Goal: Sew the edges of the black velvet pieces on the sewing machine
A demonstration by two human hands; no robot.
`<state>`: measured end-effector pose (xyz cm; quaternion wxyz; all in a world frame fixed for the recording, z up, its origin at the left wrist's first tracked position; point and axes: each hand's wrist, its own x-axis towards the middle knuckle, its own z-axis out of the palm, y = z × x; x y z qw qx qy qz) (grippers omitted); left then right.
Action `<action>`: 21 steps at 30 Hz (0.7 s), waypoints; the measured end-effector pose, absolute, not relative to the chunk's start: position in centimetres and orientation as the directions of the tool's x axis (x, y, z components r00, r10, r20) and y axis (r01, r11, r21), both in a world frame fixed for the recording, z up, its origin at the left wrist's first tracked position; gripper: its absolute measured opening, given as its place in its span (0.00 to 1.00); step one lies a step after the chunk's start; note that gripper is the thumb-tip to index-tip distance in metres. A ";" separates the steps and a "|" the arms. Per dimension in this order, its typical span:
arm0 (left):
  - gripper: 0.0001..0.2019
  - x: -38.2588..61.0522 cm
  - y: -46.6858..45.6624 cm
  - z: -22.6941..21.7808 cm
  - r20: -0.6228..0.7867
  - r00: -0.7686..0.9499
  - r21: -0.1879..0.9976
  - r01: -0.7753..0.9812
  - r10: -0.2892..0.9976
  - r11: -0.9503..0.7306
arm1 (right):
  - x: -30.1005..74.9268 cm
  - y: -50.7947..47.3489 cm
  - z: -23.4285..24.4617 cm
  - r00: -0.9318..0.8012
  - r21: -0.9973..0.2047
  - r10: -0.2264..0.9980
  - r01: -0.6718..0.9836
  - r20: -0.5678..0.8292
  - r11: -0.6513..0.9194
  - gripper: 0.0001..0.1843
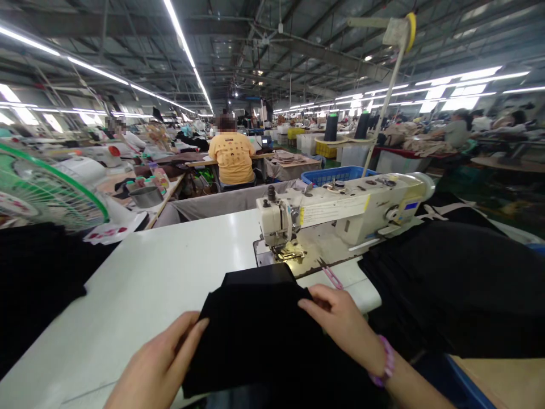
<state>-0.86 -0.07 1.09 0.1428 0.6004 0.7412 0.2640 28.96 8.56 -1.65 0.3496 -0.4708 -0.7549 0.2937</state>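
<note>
A piece of black fabric (255, 324) lies on the white sewing table (162, 272), its far edge just short of the presser foot of a cream sewing machine (340, 213). My left hand (159, 363) holds the fabric's left edge, fingers together along it with the thumb on top. My right hand (340, 321) rests on the fabric's right side, fingers curled and pressing down near the top edge; a pink bead bracelet is on that wrist.
Heaps of black fabric lie at the left (34, 284) and right (460, 284). A green-rimmed fan (46, 193) stands far left. Pink-handled scissors (331, 276) lie by the machine. A person in a yellow shirt (232, 156) sits ahead. A blue crate (336, 174) is behind the machine.
</note>
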 end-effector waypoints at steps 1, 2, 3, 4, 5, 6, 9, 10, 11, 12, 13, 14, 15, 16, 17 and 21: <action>0.19 -0.9 1.7 1.0 0.051 -0.238 0.476 0.859 0.970 0.186 | 28.1 10.0 -2.4 -0.291 -0.758 0.921 0.530 0.259 0.381 0.16; 0.19 -1.0 3.5 0.8 0.018 -0.251 0.393 0.892 0.968 0.224 | 27.2 11.3 -3.2 -0.270 -0.745 0.924 0.549 0.272 0.380 0.14; 0.19 -1.1 5.1 0.4 0.013 -0.253 0.337 0.912 0.967 0.234 | 26.4 12.4 -3.9 -0.248 -0.732 0.925 0.566 0.288 0.380 0.12; 0.18 -1.2 6.6 -0.2 0.038 -0.244 0.317 0.923 0.969 0.220 | 25.7 13.4 -4.5 -0.232 -0.722 0.925 0.578 0.301 0.379 0.10; 0.16 -1.4 7.9 -0.8 0.071 -0.221 0.326 0.927 0.973 0.187 | 25.1 14.2 -5.1 -0.216 -0.711 0.925 0.593 0.312 0.378 0.08; 0.15 -1.6 9.0 -1.5 0.100 -0.191 0.353 0.924 0.976 0.145 | 24.6 14.7 -5.5 -0.203 -0.700 0.925 0.607 0.320 0.376 0.07; 0.09 -2.5 11.1 -3.3 0.107 -0.125 0.441 0.895 0.986 0.065 | 23.6 15.7 -6.3 -0.170 -0.680 0.928 0.639 0.331 0.360 0.04; 0.07 -2.6 11.4 -3.6 0.086 -0.120 0.464 0.883 0.989 0.067 | 23.4 15.9 -6.5 -0.159 -0.679 0.930 0.643 0.333 0.353 0.04; 0.05 -2.7 11.6 -3.8 0.073 -0.115 0.489 0.870 0.991 0.065 | 23.2 16.1 -6.6 -0.148 -0.682 0.931 0.644 0.333 0.347 0.05; 0.03 -2.6 11.7 -4.0 0.067 -0.112 0.516 0.854 0.991 0.062 | 23.1 16.3 -6.6 -0.140 -0.689 0.932 0.638 0.334 0.343 0.05; 0.02 -2.5 11.7 -4.0 0.074 -0.117 0.543 0.837 0.990 0.058 | 23.1 16.4 -6.7 -0.135 -0.700 0.933 0.627 0.335 0.342 0.06; 0.02 -2.3 11.5 -4.0 0.091 -0.128 0.574 0.817 0.988 0.053 | 23.1 16.5 -6.7 -0.133 -0.714 0.932 0.609 0.338 0.346 0.07; 0.03 -2.0 11.2 -4.0 0.116 -0.145 0.609 0.792 0.983 0.045 | 23.1 16.6 -6.7 -0.133 -0.732 0.930 0.583 0.344 0.354 0.07; 0.04 -1.8 10.8 -4.0 0.142 -0.167 0.646 0.762 0.976 0.037 | 23.3 16.4 -6.6 -0.135 -0.751 0.926 0.549 0.352 0.366 0.07; 0.06 -1.5 10.3 -3.9 0.164 -0.192 0.683 0.730 0.968 0.029 | 23.5 16.2 -6.5 -0.137 -0.772 0.921 0.509 0.364 0.380 0.06; 0.10 -0.9 7.3 -2.5 0.145 -0.227 0.852 0.524 0.963 -0.005 | 25.2 14.2 -6.0 -0.148 -0.839 0.906 0.343 0.396 0.422 0.06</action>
